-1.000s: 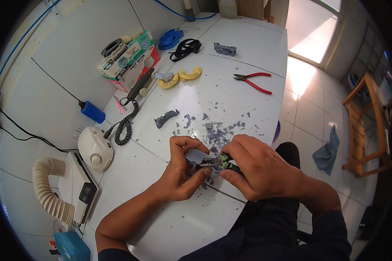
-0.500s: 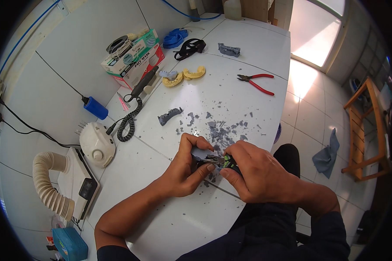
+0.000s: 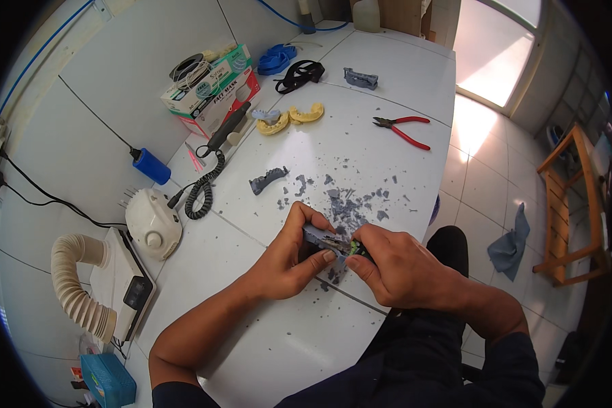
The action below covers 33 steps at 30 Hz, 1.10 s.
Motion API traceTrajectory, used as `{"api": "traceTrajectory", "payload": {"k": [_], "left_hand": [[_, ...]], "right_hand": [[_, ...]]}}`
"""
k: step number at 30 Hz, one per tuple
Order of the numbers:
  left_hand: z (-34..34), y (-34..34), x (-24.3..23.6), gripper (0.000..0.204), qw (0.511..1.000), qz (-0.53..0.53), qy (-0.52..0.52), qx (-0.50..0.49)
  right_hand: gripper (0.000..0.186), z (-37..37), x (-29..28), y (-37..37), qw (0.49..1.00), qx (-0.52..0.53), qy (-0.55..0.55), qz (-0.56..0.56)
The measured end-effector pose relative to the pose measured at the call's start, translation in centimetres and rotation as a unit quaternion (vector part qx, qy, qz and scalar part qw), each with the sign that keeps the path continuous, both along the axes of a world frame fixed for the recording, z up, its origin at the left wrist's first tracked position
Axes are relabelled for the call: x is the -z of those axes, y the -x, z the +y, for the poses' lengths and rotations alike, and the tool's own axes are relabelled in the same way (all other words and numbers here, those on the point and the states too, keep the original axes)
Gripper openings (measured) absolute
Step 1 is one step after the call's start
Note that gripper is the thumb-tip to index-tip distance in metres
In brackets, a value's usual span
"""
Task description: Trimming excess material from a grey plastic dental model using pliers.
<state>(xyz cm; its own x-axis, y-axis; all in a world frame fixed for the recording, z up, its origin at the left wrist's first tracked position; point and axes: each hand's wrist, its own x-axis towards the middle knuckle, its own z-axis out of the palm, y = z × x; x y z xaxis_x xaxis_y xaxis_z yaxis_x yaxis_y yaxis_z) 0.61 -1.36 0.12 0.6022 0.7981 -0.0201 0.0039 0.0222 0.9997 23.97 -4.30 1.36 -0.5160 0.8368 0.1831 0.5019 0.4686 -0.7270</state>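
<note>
My left hand [image 3: 287,264] is closed around a grey dental-mould piece [image 3: 314,235], with the thumb along its near side. In my right hand [image 3: 404,266] are pliers with green and black handles [image 3: 362,251], largely covered by my fingers. The metal jaws [image 3: 336,242] rest against the grey piece; whether they bite into it I cannot tell. Broken grey fragments [image 3: 343,206] lie scattered on the table just beyond both hands. A curved grey piece with tooth shapes [image 3: 266,181] lies farther left, and red-handled side cutters [image 3: 409,130] lie at the far right.
Yellow dental casts [image 3: 307,113], a black strap [image 3: 299,76] and a grey block [image 3: 360,79] sit farther back. Along the left are stacked boxes [image 3: 211,95], a corded handpiece [image 3: 230,126], a white control unit [image 3: 153,223] and a hose [image 3: 75,275]. A wooden stool [image 3: 564,204] stands right.
The grey piece has tilted in my left hand, so more of its upper surface shows. My right hand and the pliers have shifted slightly to the right.
</note>
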Motion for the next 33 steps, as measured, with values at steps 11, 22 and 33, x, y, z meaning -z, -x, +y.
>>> {"api": "traceTrajectory", "payload": {"k": [11, 22, 33], "left_hand": [[0.3, 0.2, 0.1, 0.039, 0.999, -0.027, 0.036, -0.011], [-0.4, -0.1, 0.3, 0.034, 0.999, -0.04, -0.024, -0.005], [-0.3, 0.4, 0.4, 0.028, 0.993, -0.081, -0.038, 0.079]], "right_hand": [[0.028, 1.1, -1.8, -0.4, 0.991, -0.019, 0.129, 0.041], [0.028, -0.2, -2.5, -0.2, 0.984, 0.004, 0.163, 0.071], [0.045, 0.8, 1.4, -1.0, 0.988, -0.07, -0.086, 0.104]]}}
